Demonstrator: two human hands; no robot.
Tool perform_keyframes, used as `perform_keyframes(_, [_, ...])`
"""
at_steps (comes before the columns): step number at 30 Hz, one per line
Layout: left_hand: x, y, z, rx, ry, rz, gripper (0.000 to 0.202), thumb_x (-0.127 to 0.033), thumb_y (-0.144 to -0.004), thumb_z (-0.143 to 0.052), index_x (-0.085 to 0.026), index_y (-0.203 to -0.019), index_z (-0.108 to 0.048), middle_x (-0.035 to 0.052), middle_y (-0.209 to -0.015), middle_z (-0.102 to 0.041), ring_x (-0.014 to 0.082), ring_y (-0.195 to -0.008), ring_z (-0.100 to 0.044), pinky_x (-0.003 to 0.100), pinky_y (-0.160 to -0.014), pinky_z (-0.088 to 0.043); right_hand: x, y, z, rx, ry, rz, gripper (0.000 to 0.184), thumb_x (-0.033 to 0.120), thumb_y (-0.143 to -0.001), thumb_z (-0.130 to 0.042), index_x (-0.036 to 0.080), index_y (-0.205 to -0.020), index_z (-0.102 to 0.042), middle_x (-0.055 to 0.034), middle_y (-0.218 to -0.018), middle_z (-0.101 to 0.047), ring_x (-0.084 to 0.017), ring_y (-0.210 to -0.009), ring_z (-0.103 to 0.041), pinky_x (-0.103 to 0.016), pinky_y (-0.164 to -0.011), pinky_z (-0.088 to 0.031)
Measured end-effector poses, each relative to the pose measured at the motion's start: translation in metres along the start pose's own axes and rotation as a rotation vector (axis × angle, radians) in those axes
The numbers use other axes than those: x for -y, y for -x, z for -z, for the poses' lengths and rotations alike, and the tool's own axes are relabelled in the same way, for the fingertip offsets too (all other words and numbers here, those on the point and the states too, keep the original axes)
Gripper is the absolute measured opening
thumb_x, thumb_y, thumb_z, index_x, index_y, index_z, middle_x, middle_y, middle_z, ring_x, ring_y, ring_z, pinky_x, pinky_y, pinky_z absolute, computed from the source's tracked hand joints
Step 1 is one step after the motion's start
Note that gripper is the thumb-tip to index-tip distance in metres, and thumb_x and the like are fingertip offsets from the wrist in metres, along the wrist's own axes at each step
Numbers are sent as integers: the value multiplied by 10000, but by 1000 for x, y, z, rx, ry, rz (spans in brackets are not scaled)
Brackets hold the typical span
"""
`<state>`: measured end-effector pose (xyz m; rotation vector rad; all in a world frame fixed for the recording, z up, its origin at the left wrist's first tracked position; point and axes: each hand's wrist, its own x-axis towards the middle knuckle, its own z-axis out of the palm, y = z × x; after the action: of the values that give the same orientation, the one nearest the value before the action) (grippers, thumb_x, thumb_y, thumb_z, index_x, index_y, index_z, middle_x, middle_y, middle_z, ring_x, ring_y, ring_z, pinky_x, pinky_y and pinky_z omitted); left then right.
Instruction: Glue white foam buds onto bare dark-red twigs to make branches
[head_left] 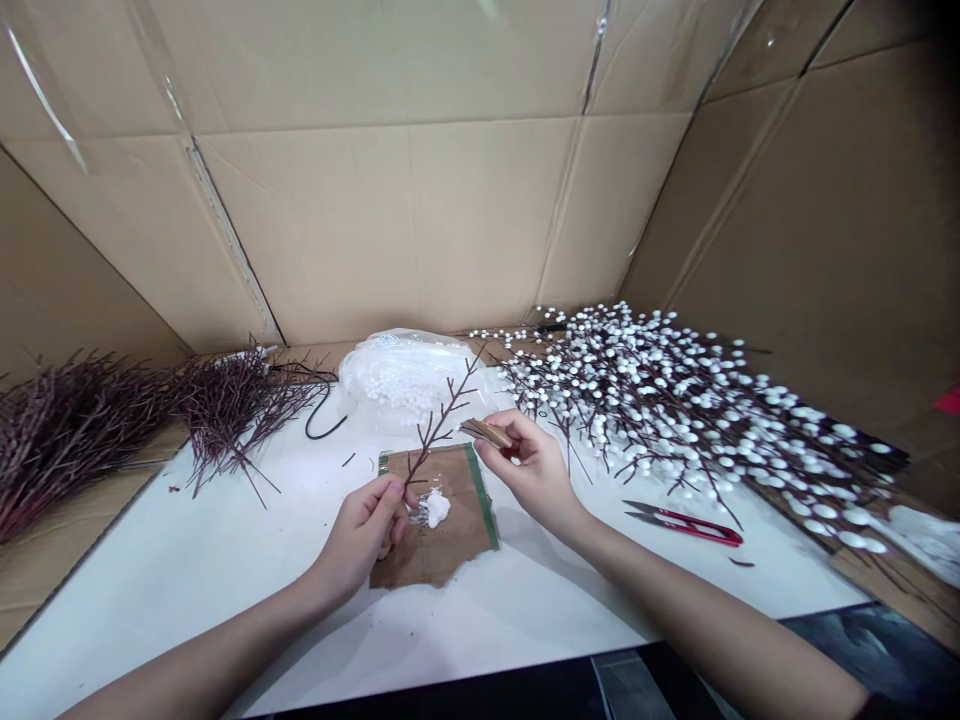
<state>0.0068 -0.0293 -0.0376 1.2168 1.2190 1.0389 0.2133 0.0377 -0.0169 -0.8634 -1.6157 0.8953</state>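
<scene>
While the left hand (369,525) pinches a bare twig (431,436) low, likely to keep its tips free, the right hand (538,468) grips a cardboard scrap (487,433) near it. White paste (437,507) sits below on a brown sheet (461,480), presumably to spare the table (259,540).

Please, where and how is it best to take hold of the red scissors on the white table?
Probably by the red handles, from above on the right side: the scissors lie flat, handles uncovered, with the pointed blades facing left.
</scene>
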Motion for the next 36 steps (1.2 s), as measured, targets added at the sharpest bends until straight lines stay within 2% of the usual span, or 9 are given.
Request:
perform_keyframes(11, [1, -1, 0, -2, 4, -2, 362, -481, -890, -395, -165, -789, -541, -69, -473, -391, 51, -397, -256, 176, -369, -161, 2, 0, 1, 19, -8, 6, 74, 232, -799, -584, 193, -845, -541, 21, -663, -488, -111, -568, -422, -236, -505, -332])
perform_keyframes(20, [1, -2, 1, -10, 42, 14, 347, -482, -884, -408, -170, -811, -541, -72, -491, -380, 49, -412, -229, 176, -375, -144, 6, -1, 2, -55, -26, 21, 69, 236, -800, -588, 195, -831, -542, 30, -642, -456, -104, -553, -373, -229, -490, -309])
perform_keyframes(26, [-1, -1, 1, -15, 61, 22, 269, -449, -867, -471, -187, -813, -506, -85, -501, -365, 43, -413, -211, 172, -374, -129, 4, 0, 1, -111, -103, 13, 83, 253, -813, -585, 200, -839, -526, 41, -633, -448, -102, -549, -379, -231, -498, -311])
perform_keyframes(36, [-2, 1, -1, -61, -81, 8, 243, -435, -850, -502, -197, -798, -487, -75, -525, -404, 51, -436, -278, 164, -389, -193, 2, -1, 4, -111, -102, 34, 100, 261, -829, -586, 207, -807, -505, 32, -654, -490, -101, -538, -399, -237, -493, -320])
